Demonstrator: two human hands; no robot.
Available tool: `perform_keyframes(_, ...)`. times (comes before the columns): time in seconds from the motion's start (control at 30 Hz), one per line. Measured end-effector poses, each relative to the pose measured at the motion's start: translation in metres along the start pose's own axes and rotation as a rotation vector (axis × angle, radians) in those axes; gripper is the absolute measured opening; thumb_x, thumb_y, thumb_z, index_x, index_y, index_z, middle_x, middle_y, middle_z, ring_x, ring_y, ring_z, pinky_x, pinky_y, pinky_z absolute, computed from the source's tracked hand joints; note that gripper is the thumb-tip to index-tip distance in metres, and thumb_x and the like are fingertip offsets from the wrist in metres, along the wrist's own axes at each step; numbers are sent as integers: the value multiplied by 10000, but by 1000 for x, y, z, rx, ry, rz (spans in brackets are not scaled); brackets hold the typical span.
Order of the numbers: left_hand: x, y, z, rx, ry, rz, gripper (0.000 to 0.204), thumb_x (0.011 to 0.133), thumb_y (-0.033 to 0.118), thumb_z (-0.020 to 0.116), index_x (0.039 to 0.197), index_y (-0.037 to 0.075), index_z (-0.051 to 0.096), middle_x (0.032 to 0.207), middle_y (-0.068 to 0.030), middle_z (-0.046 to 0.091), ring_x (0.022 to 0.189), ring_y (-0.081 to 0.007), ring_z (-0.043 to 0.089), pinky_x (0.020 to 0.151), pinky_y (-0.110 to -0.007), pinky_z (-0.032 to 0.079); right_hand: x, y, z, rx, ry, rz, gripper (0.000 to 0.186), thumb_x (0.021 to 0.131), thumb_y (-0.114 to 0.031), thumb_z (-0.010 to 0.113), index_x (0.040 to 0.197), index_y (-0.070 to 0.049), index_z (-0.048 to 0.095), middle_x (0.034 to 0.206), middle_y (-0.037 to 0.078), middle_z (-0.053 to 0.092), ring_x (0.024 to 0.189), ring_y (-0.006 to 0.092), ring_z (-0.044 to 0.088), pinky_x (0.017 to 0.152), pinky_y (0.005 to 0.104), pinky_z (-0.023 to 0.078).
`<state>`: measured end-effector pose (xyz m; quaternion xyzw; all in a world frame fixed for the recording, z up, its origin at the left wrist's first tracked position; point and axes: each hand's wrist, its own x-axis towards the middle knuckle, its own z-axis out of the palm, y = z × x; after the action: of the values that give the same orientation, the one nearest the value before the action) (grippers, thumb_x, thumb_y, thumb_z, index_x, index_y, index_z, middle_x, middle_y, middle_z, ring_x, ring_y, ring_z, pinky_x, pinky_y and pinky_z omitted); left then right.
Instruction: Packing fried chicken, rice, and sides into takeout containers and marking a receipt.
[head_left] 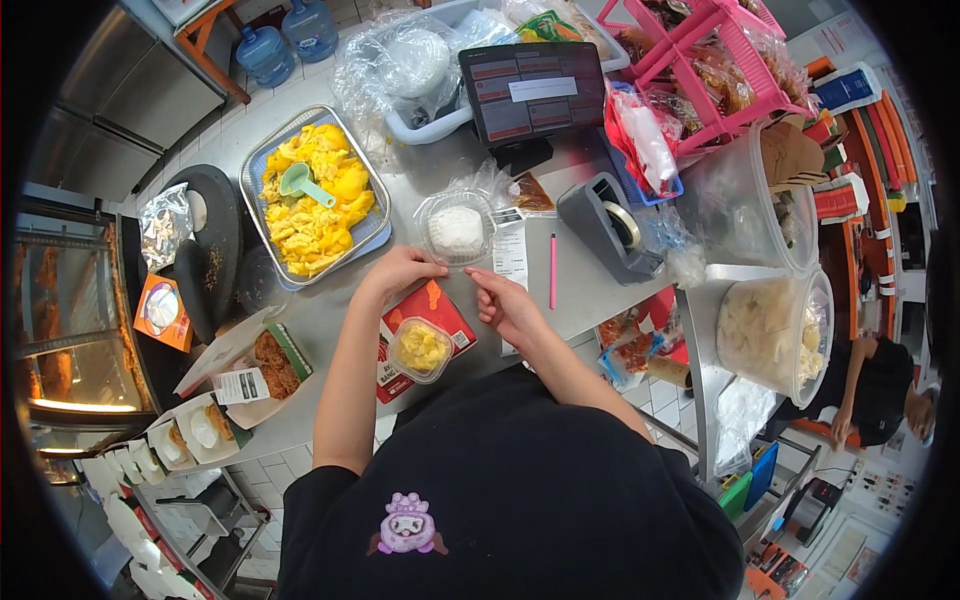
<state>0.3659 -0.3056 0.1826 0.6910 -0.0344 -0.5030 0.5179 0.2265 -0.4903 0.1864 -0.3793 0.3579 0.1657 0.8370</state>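
A clear plastic container of white rice stands on the metal counter in front of me. My left hand is at its near rim, fingers closed together at the tips. From the right, my right hand has its index finger and thumb drawn together close to the same rim, the other fingers curled. Anything small between either hand's fingertips cannot be made out. Below my hands lies a red box, with a small clear tub of yellow scrambled egg resting on it.
A tray of scrambled egg with a green scoop stands left. Fried chicken sits in an open box nearby. Right are a paper slip, a pink pen and a tape dispenser. A screen stands behind.
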Motion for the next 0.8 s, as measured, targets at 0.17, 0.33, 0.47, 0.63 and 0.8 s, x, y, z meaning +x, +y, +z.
perform_keyframes(0.17, -1, -1, 3, -71, -15, 39, 355, 852, 210, 766, 1104, -32, 707, 1064, -100, 742, 955, -146, 649, 889, -282, 488, 7, 4, 7, -119, -90, -207, 255, 992, -216, 645, 1187, -59, 696, 590, -46, 493, 465, 38, 400, 434, 205, 321)
perform_keyframes(0.33, 0, -3, 6, -144, 43, 36, 216, 860, 73, 735, 1007, -74, 675, 992, -143, 734, 895, -165, 694, 797, -264, 551, 13, 17, 13, -241, -26, -233, 241, 1003, -223, 627, 1154, -50, 699, 564, -34, 499, 426, 30, 381, 396, 190, 287)
perform_keyframes(0.47, 7, -15, 5, -134, 70, 18, 220, 850, 91, 742, 1001, -60, 687, 958, -124, 730, 846, -149, 681, 756, -257, 545, 21, 17, 11, -317, 3, -285, 208, 1005, -220, 616, 1070, -42, 701, 549, -29, 498, 407, 29, 380, 381, 196, 289)
perform_keyframes(0.63, 6, -14, 6, -117, 55, 1, 249, 870, 118, 738, 1054, -43, 693, 958, -88, 729, 856, -136, 667, 786, -242, 524, 24, 15, 1, -313, 1, -216, 194, 1005, -210, 608, 1030, -36, 691, 544, -30, 497, 388, 34, 369, 367, 202, 275)
perform_keyframes(0.8, 10, -20, 5, -137, 48, 11, 285, 871, 112, 732, 1096, -53, 674, 956, -85, 728, 861, -136, 672, 800, -245, 525, 24, 17, 1, -310, 30, -197, 177, 1001, -192, 608, 1042, -36, 680, 548, -31, 496, 388, 36, 366, 366, 202, 271)
